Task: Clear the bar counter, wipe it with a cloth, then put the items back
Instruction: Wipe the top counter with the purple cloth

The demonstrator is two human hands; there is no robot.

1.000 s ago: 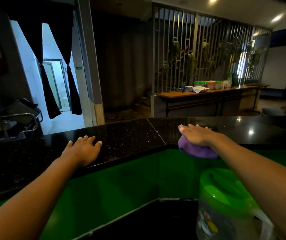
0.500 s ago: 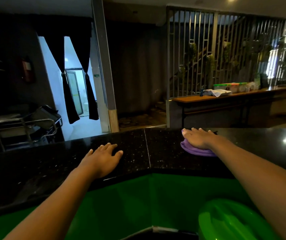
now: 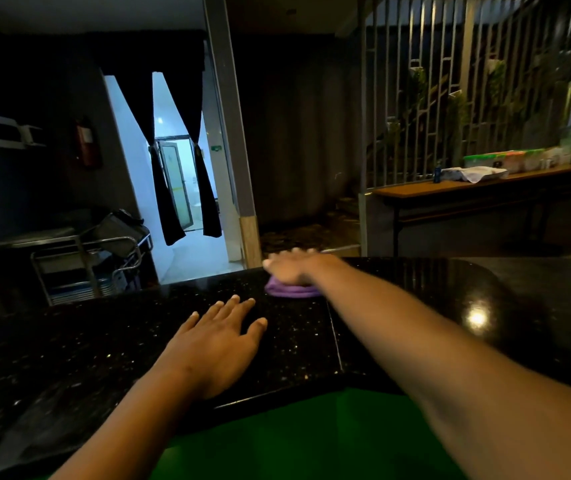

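A black speckled bar counter [image 3: 69,348] runs across the view, bare of items where I can see it. My left hand [image 3: 218,344] rests flat on it near the front edge, fingers spread and straight. My right hand [image 3: 297,266] lies flat on a folded purple cloth [image 3: 291,291] near the counter's far edge, pressing it down with straight fingers. Most of the cloth is hidden under the hand.
A green surface [image 3: 294,438] lies below the counter's front edge. Beyond the counter stand a metal trolley [image 3: 79,258] at left, a pillar [image 3: 239,202] in the middle and a wooden side table [image 3: 467,192] with tubs and a white cloth at right.
My right hand has slid the purple cloth away from me and to the left along the counter. The view has lifted, so the green-lidded jar is out of sight. My left hand stays flat.
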